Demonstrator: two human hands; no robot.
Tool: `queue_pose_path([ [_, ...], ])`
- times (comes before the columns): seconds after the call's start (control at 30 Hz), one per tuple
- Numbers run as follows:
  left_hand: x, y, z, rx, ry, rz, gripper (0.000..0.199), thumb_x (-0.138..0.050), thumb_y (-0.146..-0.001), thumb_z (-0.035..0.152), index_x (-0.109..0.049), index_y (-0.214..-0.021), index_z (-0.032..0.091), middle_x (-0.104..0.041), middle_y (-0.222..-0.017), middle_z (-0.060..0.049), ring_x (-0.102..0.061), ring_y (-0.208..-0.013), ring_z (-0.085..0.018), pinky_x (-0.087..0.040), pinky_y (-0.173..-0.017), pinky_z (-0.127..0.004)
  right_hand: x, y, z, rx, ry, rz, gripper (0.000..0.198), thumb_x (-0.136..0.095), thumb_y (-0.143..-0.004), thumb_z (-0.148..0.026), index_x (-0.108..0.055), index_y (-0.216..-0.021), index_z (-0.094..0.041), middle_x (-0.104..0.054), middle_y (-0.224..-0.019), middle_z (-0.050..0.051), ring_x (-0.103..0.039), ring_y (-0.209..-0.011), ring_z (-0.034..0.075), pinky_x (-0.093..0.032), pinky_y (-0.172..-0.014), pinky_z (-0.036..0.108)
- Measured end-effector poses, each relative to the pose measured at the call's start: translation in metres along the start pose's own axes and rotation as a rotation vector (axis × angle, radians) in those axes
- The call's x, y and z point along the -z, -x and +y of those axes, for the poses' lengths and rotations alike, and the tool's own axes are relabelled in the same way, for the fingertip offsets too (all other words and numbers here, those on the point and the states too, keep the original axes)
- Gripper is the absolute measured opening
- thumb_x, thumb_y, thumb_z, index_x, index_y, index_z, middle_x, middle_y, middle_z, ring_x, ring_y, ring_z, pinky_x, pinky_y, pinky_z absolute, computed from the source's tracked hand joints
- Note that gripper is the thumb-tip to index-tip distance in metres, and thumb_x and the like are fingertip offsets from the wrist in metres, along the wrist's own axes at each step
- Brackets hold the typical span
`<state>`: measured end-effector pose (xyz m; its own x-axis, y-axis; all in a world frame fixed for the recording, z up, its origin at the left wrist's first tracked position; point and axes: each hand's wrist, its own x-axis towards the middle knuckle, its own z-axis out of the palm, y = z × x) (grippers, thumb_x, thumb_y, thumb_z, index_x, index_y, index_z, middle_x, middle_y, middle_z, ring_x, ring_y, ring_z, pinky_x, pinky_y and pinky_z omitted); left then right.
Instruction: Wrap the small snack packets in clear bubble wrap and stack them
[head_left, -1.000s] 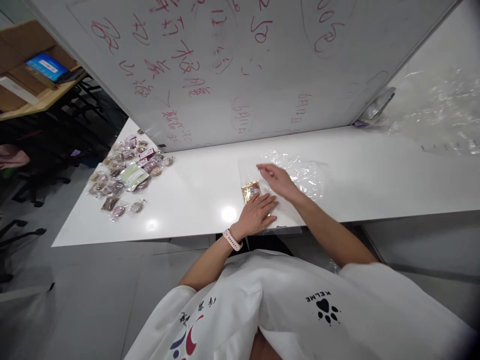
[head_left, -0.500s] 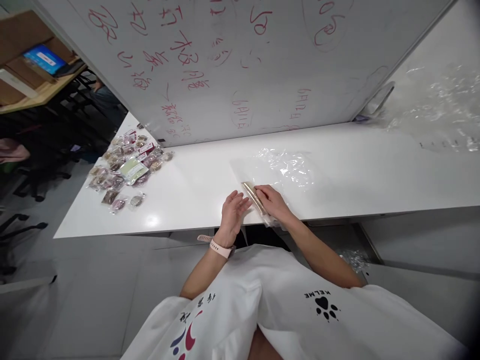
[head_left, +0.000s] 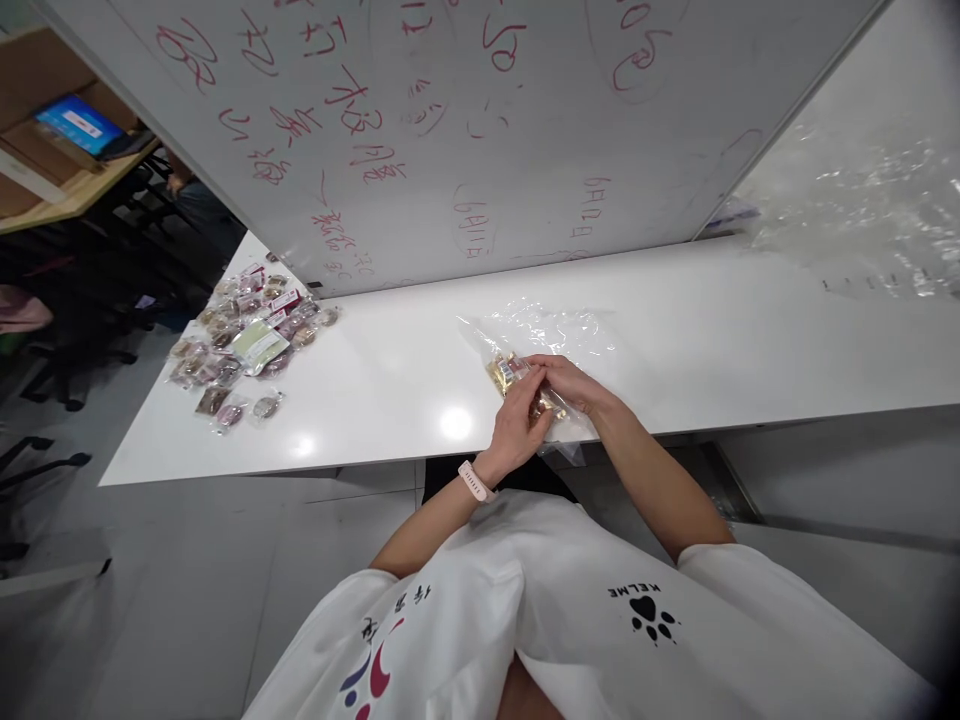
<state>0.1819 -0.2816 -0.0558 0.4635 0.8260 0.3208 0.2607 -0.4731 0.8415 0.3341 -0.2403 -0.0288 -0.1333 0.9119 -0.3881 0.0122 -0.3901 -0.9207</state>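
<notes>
A gold-coloured packet [head_left: 496, 376] with a small white label lies tilted at the table's front edge, in or under clear plastic. My left hand [head_left: 516, 428] reaches over it from the near side, fingers bent on its surface and touching my right hand. Along its right side my right hand [head_left: 576, 382] grips the packet, with its fingertips partly hidden by the left. A clear plastic bag [head_left: 581, 328] spreads crumpled on the white table beyond both hands, and a loose plastic end hangs over the edge.
Many small wrapped packets [head_left: 232, 325] lie heaped at the table's left end, a pale green pouch [head_left: 260, 346] on top. A whiteboard [head_left: 540, 130] with red writing stands along the back. Clear plastic wrap [head_left: 862, 220] fills the far right. A laptop [head_left: 82, 122] sits on another desk.
My left hand has moved right, from open beside the packet to on top of it. The packet has turned, showing its label and a broader gold face. The view has shifted slightly.
</notes>
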Motion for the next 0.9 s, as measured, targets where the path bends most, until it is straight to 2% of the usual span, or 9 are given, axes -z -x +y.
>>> queue_pose_path([
  [0.13, 0.001, 0.000, -0.003, -0.002, -0.045, -0.074, 0.064, -0.055, -0.093, 0.028, -0.033, -0.153, 0.022, -0.049, -0.149, -0.015, -0.048, -0.136, -0.027, -0.043, -0.111, -0.048, 0.014, 0.005, 0.000, 0.109, 0.288, 0.145, 0.029, -0.062, -0.082, -0.025, -0.077, -0.107, -0.023, -0.073, -0.115, 0.007, -0.065, -0.106, 0.024, -0.050, -0.095, 0.037],
  [0.23, 0.003, 0.005, 0.003, 0.047, 0.005, 0.018, 0.057, -0.054, -0.094, 0.034, -0.040, -0.148, 0.025, -0.051, -0.147, -0.013, -0.048, -0.137, -0.028, -0.039, -0.114, -0.051, 0.019, 0.013, 0.001, 0.085, 0.209, 0.160, 0.033, -0.060, -0.089, -0.029, -0.073, -0.119, -0.023, -0.072, -0.117, 0.009, -0.065, -0.107, 0.023, -0.050, -0.097, 0.038],
  [0.33, 0.009, 0.009, 0.011, 0.244, 0.167, 0.287, 0.059, -0.054, -0.096, 0.044, -0.037, -0.150, 0.029, -0.032, -0.162, -0.009, -0.026, -0.151, -0.029, -0.024, -0.123, -0.052, 0.018, 0.017, 0.004, -0.006, -0.034, 0.057, 0.035, -0.061, -0.091, -0.032, -0.069, -0.123, -0.021, -0.073, -0.111, 0.009, -0.067, -0.096, 0.019, -0.054, -0.091, 0.035],
  [0.4, 0.017, 0.008, 0.016, 0.419, 0.403, 0.398, 0.063, -0.053, -0.096, 0.051, -0.032, -0.152, 0.032, -0.023, -0.166, -0.006, -0.018, -0.154, -0.028, -0.023, -0.124, -0.049, 0.011, 0.017, 0.006, -0.026, -0.131, -0.047, 0.034, -0.065, -0.088, -0.033, -0.071, -0.119, -0.021, -0.073, -0.111, 0.009, -0.068, -0.093, 0.018, -0.055, -0.089, 0.035],
  [0.5, 0.034, 0.004, 0.019, 0.598, 0.791, 0.424, 0.066, -0.056, -0.093, 0.057, -0.035, -0.151, 0.033, -0.040, -0.155, -0.008, -0.041, -0.143, -0.028, -0.038, -0.116, -0.045, -0.009, 0.014, 0.009, 0.043, -0.148, -0.245, 0.038, -0.072, -0.083, -0.035, -0.071, -0.120, -0.023, -0.070, -0.118, 0.009, -0.067, -0.102, 0.021, -0.055, -0.094, 0.040],
  [0.6, 0.056, 0.003, 0.016, 0.666, 0.850, 0.402, 0.079, -0.074, -0.081, 0.040, -0.036, -0.150, 0.030, -0.054, -0.140, -0.010, -0.057, -0.125, -0.027, -0.047, -0.106, -0.043, -0.034, 0.010, 0.011, 0.235, 0.016, -0.281, 0.045, -0.075, -0.080, -0.035, -0.069, -0.124, -0.027, -0.065, -0.127, 0.007, -0.062, -0.115, 0.022, -0.048, -0.104, 0.043],
  [0.7, 0.075, 0.007, 0.009, 0.678, 0.687, 0.393, 0.089, -0.076, -0.070, 0.017, -0.038, -0.150, 0.026, -0.057, -0.137, -0.010, -0.060, -0.120, -0.025, -0.050, -0.101, -0.039, -0.053, 0.003, 0.017, 0.436, 0.339, -0.137, 0.047, -0.077, -0.080, -0.033, -0.068, -0.126, -0.032, -0.060, -0.134, 0.005, -0.053, -0.126, 0.026, -0.038, -0.111, 0.051],
  [0.8, 0.081, 0.015, 0.005, 0.691, 0.643, 0.406, 0.076, -0.069, -0.073, 0.017, -0.045, -0.145, 0.022, -0.060, -0.134, -0.011, -0.061, -0.117, -0.025, -0.052, -0.097, -0.038, -0.060, -0.005, 0.024, 0.519, 0.593, -0.019, 0.048, -0.079, -0.079, -0.033, -0.069, -0.125, -0.032, -0.061, -0.132, 0.006, -0.049, -0.126, 0.030, -0.034, -0.110, 0.056],
  [0.9, 0.071, 0.026, 0.010, 0.661, 0.634, 0.410, 0.070, -0.066, -0.079, 0.023, -0.044, -0.146, 0.023, -0.055, -0.142, -0.012, -0.056, -0.128, -0.027, -0.050, -0.103, -0.040, -0.060, -0.008, 0.027, 0.548, 0.648, -0.019, 0.044, -0.076, -0.082, -0.034, -0.068, -0.125, -0.030, -0.061, -0.130, 0.007, -0.050, -0.122, 0.029, -0.041, -0.104, 0.050],
])
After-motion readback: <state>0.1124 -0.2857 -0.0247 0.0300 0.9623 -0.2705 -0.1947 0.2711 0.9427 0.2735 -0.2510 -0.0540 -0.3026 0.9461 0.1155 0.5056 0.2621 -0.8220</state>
